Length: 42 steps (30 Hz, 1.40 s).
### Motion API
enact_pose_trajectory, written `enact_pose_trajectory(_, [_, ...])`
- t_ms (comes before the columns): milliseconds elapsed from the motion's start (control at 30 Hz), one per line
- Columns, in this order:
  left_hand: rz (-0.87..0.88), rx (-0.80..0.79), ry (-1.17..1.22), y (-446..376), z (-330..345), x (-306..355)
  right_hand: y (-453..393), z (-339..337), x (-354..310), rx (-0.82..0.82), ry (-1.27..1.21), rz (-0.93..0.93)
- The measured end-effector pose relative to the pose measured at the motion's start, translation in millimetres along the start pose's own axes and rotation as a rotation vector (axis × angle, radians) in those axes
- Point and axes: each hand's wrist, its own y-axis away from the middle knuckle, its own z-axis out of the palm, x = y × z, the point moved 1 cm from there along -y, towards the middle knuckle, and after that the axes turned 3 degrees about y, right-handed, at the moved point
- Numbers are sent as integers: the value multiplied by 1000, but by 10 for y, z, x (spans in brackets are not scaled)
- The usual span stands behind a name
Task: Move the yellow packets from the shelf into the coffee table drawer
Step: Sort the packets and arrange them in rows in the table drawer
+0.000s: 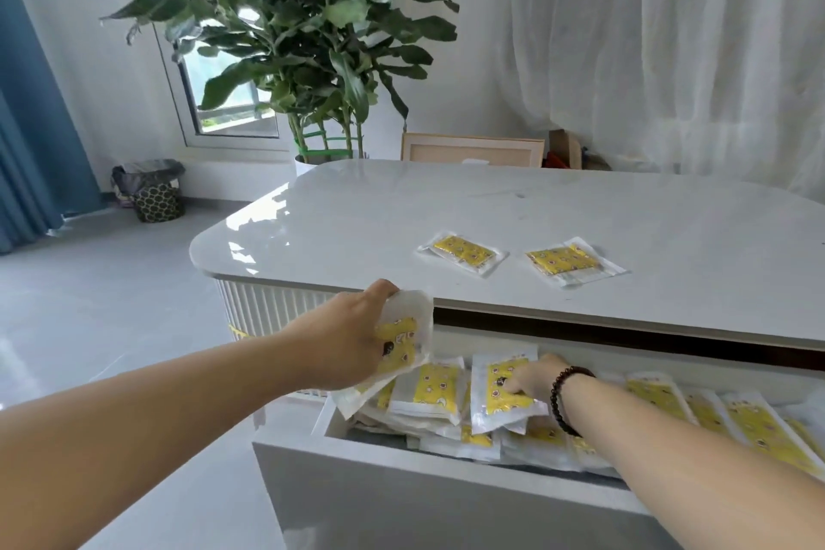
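Note:
The white coffee table's drawer (402, 500) stands pulled open and holds several yellow packets in clear wrappers. My left hand (348, 335) grips a small stack of yellow packets (402, 344) above the drawer's left end. My right hand (533, 380), with a dark bead bracelet on the wrist, holds one yellow packet (495, 393) upright inside the drawer. Two more yellow packets lie flat on the table top, one at the left (464, 252) and one at the right (569, 263).
The glossy white table top (357, 214) has rounded corners. Behind it stand a large leafy plant (303, 36), a wooden frame (473, 150) and white curtains (669, 49). A patterned bin (154, 192) and a blue curtain (31, 112) are at the left.

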Motion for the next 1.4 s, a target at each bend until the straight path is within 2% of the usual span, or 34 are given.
enact_pose_trajectory(167, [-8,49,106,-60,-44,-33,-1,84,49,42,72,-36])
enact_pose_trajectory(400, [15,36,104,-98,-2,41,102,123,9,236,399,-150])
enact_pose_trajectory(433, [19,32,104,-100,1,53,121,144,9,230,417,-212])
enact_pose_trajectory(500, [27,25,99,-100,0,82,164,218,11,110,454,-313])
enact_pose_trajectory(600, [34,16,96,-104,4,99,197,326,34,-43,617,-372])
enact_pose_trajectory(800, [4,8,88,-94,14,41,216,348,31,48,749,-492])
enact_pose_trajectory(933, [-11,10,83,-94,11,-27,301,386,-71,203,905,-716])
enact_pose_trajectory(1133, [-15,8,72,-106,34,-109,272,415,-90,42,1072,-1053])
enact_pose_trajectory(1400, [-56,8,62,-143,61,-188,113,423,-38,94,1218,-1189])
